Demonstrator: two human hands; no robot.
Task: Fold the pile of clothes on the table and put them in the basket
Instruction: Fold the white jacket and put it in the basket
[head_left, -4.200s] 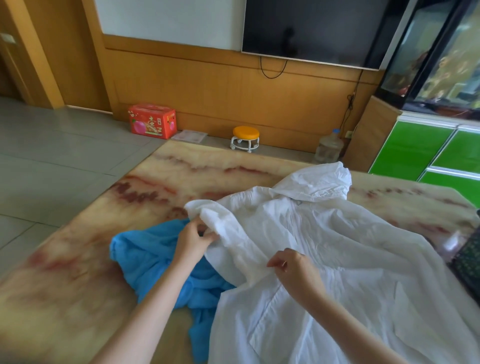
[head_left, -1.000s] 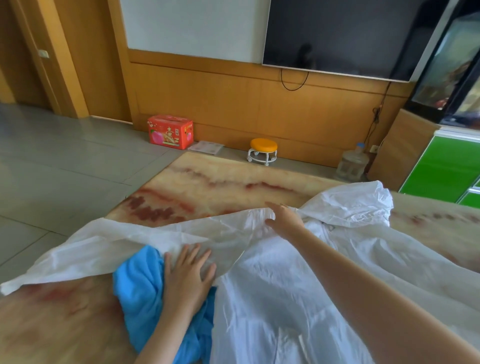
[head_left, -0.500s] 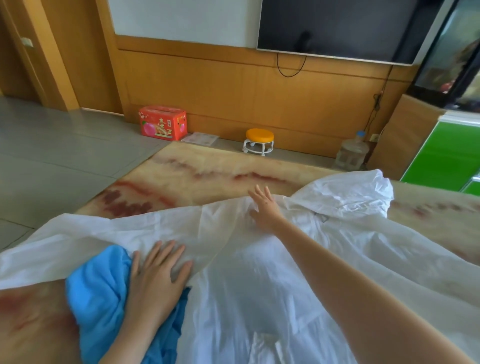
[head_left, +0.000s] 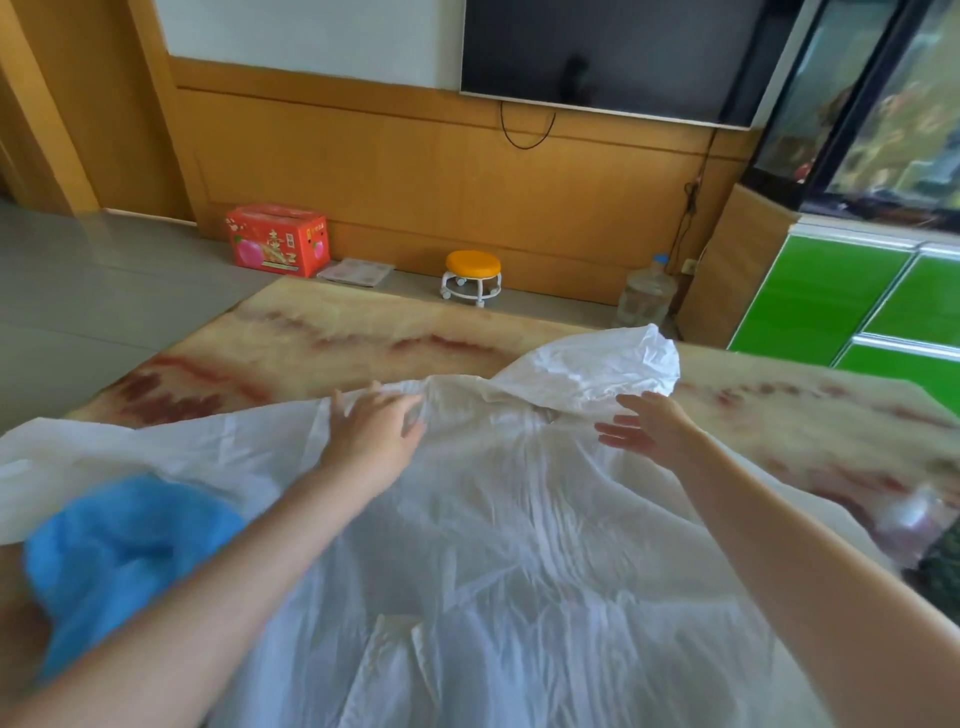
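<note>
Both your hands on the white shirt (head_left: 519, 530) spread over the table (head_left: 363, 332), left hand (head_left: 371, 436) flat on a shoulder, fingers straight, right hand (head_left: 652, 428) open beside the hood (head_left: 597, 374), blue cloth (head_left: 119, 545) at your left.

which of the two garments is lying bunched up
The blue garment, at the near left of the table, lies in a heap; the white hooded garment is spread out wide.
</note>
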